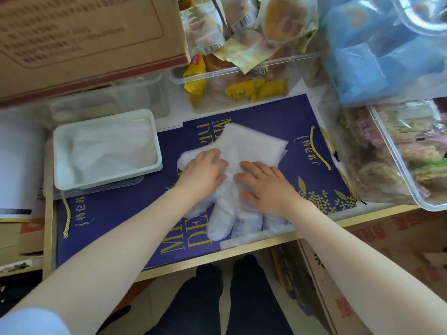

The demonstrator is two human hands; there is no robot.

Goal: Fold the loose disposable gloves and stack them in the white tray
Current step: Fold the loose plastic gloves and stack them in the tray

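A pile of thin clear disposable gloves [251, 146] lies spread on a dark blue paper bag [116, 213] in the middle of the table, fingers pointing toward me. My left hand [202, 170] presses flat on the left part of the pile, fingers apart. Flat on the pile's right part rests my right hand [263, 182], its fingertips pointing left. Neither hand grips anything. The white tray [58, 151] stands to the left of the pile and holds folded clear gloves [111, 148].
A clear bin of wrapped snacks [232, 76] stands behind the pile, a cardboard box [84, 37] at back left. Another clear bin of packets [399, 153] sits at right, blue plastic bags [387, 44] above it. The table's wooden front edge [242, 250] runs below the gloves.
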